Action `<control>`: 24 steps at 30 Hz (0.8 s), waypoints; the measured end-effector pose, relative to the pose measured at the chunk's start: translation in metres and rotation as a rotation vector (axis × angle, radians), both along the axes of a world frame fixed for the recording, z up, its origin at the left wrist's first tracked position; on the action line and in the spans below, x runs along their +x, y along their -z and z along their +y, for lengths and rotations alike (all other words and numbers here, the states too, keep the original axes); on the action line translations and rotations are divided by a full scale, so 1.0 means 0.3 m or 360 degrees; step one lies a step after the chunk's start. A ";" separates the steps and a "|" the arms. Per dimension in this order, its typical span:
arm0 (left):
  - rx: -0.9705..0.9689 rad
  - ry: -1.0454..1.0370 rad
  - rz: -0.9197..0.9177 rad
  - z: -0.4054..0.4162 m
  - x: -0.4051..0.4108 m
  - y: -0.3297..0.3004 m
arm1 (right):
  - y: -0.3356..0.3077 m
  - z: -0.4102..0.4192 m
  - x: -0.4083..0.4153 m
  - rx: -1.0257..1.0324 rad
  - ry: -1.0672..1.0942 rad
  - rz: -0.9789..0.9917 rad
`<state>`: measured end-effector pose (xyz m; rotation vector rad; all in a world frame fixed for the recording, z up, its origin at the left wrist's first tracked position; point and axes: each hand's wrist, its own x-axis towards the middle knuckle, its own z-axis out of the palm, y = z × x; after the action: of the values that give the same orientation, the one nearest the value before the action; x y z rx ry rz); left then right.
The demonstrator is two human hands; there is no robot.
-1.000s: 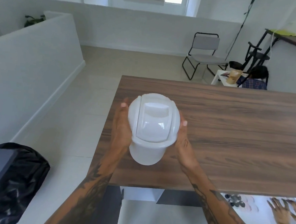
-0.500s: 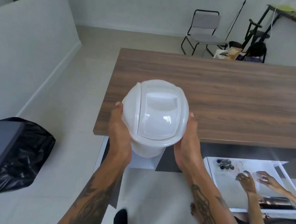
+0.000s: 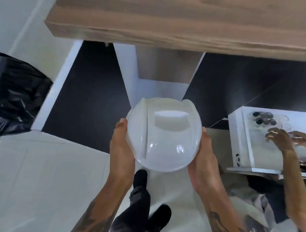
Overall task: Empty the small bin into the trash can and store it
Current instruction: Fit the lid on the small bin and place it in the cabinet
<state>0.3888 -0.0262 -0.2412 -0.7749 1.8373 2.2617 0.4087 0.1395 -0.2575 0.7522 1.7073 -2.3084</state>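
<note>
Left hand [image 3: 122, 150] & right hand [image 3: 202, 160] clamp the small bin [image 3: 163, 134] from both sides, lid on, held off the floor, near the counter [image 3: 172, 18]. Carry step, I reckon. Next: swing left to the trash can [image 3: 15, 93] (black liner). Another person's hands [image 3: 281, 140] busy right, clear of the path.

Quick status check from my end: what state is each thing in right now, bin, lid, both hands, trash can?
small bin: lifted clear of the table, held between both hands.
bin lid: on, swing flap closed.
left hand: grip on the bin's left side.
right hand: grip on the bin's right side.
trash can: on the floor at left, black liner fitted, nothing tipped in yet.
wooden table: nothing on the part in view.
</note>
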 end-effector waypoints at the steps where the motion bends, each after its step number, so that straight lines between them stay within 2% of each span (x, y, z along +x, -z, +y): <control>1: -0.0004 0.0006 -0.0039 0.011 -0.020 0.092 | 0.091 0.006 -0.019 -0.0053 0.0021 -0.0032; 7: 0.0133 -0.0062 -0.0268 0.073 -0.210 0.643 | 0.653 0.023 -0.225 -0.0195 0.0158 -0.0093; 13: 0.0202 -0.0172 -0.0093 0.093 -0.480 1.114 | 1.137 0.008 -0.497 -0.0179 0.0137 0.0036; 18: 0.0259 -0.0326 -0.0029 0.090 -0.701 1.375 | 1.385 -0.017 -0.722 -0.0073 0.0100 0.0040; 24: 0.0257 -0.0370 0.0065 0.090 -0.951 1.584 | 1.580 -0.022 -0.979 0.0130 0.0059 -0.0008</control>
<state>0.1035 0.0009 -0.7162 -0.9655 1.6294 2.5465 0.1149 0.1330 -0.7314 0.8102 1.8102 -2.2707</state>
